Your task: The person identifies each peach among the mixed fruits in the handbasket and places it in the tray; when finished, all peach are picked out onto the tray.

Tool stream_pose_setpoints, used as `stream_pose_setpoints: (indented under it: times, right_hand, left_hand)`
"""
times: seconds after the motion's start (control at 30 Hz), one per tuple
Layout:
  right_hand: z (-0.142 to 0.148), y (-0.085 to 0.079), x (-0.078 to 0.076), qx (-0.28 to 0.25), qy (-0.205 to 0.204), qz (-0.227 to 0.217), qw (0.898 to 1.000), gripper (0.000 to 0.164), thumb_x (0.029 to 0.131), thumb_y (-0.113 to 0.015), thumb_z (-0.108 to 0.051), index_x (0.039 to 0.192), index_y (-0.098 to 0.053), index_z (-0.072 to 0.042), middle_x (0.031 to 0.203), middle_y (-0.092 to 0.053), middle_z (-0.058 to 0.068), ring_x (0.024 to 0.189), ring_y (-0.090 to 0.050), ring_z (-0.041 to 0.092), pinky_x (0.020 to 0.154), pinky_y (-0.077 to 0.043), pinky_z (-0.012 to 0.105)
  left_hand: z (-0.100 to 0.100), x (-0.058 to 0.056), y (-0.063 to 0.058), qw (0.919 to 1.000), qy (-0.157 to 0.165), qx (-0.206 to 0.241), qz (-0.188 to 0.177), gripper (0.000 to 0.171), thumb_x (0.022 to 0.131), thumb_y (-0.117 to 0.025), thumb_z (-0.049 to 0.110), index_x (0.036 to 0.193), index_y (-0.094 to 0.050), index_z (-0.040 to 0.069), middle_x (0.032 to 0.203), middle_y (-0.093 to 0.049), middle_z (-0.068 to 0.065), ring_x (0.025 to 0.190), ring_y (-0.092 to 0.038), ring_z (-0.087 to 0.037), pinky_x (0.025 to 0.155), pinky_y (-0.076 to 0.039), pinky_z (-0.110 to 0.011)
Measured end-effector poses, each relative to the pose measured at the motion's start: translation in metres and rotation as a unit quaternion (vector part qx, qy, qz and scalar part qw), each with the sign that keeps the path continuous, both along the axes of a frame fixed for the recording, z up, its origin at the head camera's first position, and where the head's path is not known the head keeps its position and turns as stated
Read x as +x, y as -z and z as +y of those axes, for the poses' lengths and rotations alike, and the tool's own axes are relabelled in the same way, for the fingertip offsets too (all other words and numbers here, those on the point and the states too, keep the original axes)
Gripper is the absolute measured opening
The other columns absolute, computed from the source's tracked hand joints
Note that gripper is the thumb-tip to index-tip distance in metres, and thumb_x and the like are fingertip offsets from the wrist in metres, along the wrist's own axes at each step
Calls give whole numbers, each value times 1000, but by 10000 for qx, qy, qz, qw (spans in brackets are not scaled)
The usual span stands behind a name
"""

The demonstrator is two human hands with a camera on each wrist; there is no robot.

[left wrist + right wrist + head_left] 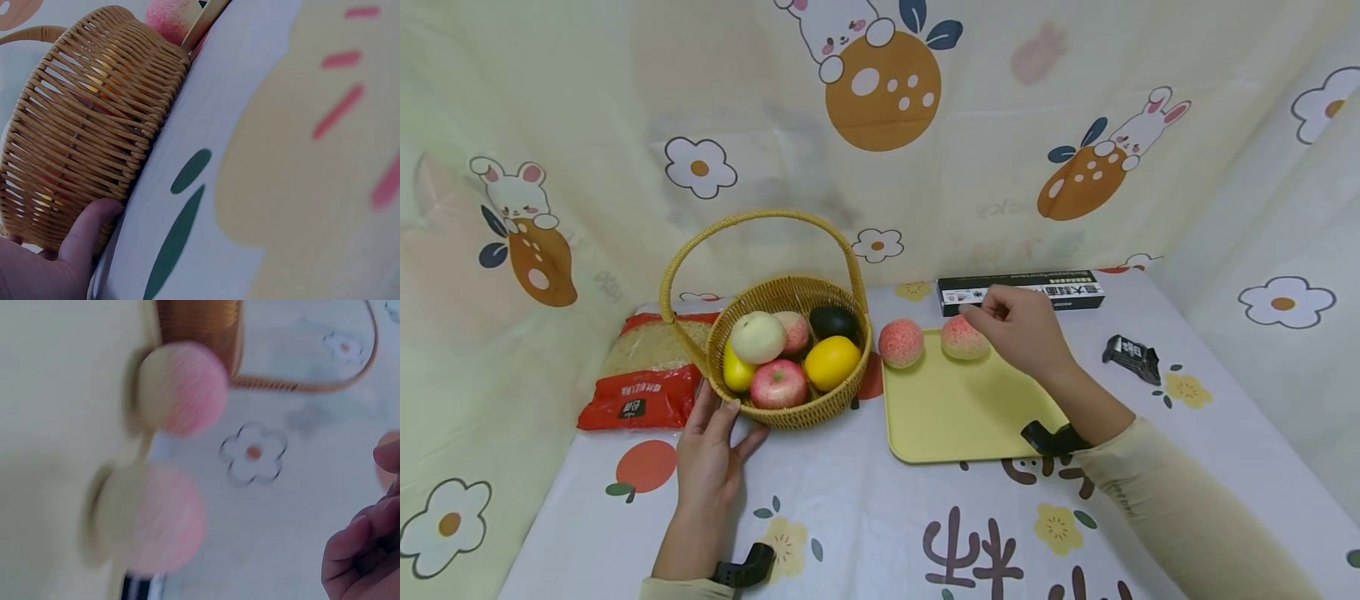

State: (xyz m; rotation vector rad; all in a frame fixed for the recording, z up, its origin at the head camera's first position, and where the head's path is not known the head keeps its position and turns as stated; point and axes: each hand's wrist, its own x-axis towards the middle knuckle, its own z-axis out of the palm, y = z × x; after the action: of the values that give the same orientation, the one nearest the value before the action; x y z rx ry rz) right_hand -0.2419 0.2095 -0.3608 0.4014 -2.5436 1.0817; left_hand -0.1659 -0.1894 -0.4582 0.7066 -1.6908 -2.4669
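My left hand (711,471) rests against the lower front left of a wicker basket (801,414), its thumb spread along the side near the base. Inside the basket are a pale round fruit (757,337), a red apple (778,384), a yellow lemon (832,363), a dark avocado (834,322), a peach (793,332) and another yellow fruit (738,369). Two pink peaches, one left (901,343) and one right (962,340), sit at the back of a yellow tray (955,425). Above the right peach hovers my right hand (1026,329), fingers loosely curled, holding nothing.
A red and clear bag of grain-like food (647,375) lies left of the basket, partly behind it. Behind the tray is a long black and white box (1078,292). A small black wrapped packet (1132,358) lies to the right. A printed curtain (760,92) hangs behind.
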Motion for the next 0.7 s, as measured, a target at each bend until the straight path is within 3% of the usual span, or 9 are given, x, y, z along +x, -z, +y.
stream_pose_setpoints:
  times: [0.13, 0.27, 0.37, 0.5, 0.7]
  right_hand:
    - [-29, -12, -5, -76, -526, -142, 9985, 30, 96, -78, -21, 73, -60, -12, 63, -49, 0, 60, -45, 17, 56, -35, 27]
    - [-63, -23, -12, 59, -1253, -472, 9910, 18, 95, -80, -24, 95, -68, -10, 80, -63, 3, 75, -58, 20, 66, -49, 30]
    - [-88, -29, -21, 191, -1795, -695, 9811, 34, 93, -82, -29, 116, -68, -10, 101, -70, 5, 90, -67, 24, 78, -58, 36]
    - [-118, -33, -31, 415, -2240, -1117, 9673, 63, 89, -85, -38, 140, -59, -12, 131, -68, 7, 112, -68, 27, 97, -59, 43]
    - [-160, -31, -42, 1008, -2590, -1524, 9484, 89, 83, -89, -46, 156, -47, -15, 154, -56, 6, 133, -59, 24, 111, -53, 42]
  left_hand:
    - [1, -1, -1, 10000, 1, 22, 45, 59, 109, -59, 23, 156, -42, 54, 173, -30, 19, 156, -40, -20, 92, -63, -46]
    - [1, -1, -2, 10000, 35, 57, 60, 59, 109, -58, 22, 156, -42, 55, 173, -30, 19, 156, -40, -20, 92, -63, -46]
    - [0, 0, -3, 9999, 30, 102, 26, 59, 109, -58, 23, 155, -42, 55, 173, -29, 19, 156, -39, -20, 93, -63, -46]
    - [0, 1, -3, 9999, 20, 122, -32, 58, 109, -58, 24, 155, -42, 56, 173, -28, 18, 157, -38, -20, 94, -63, -47]
    - [-1, 3, -3, 9999, 55, 72, -105, 58, 109, -59, 26, 155, -41, 57, 174, -28, 18, 158, -37, -19, 93, -63, -46]
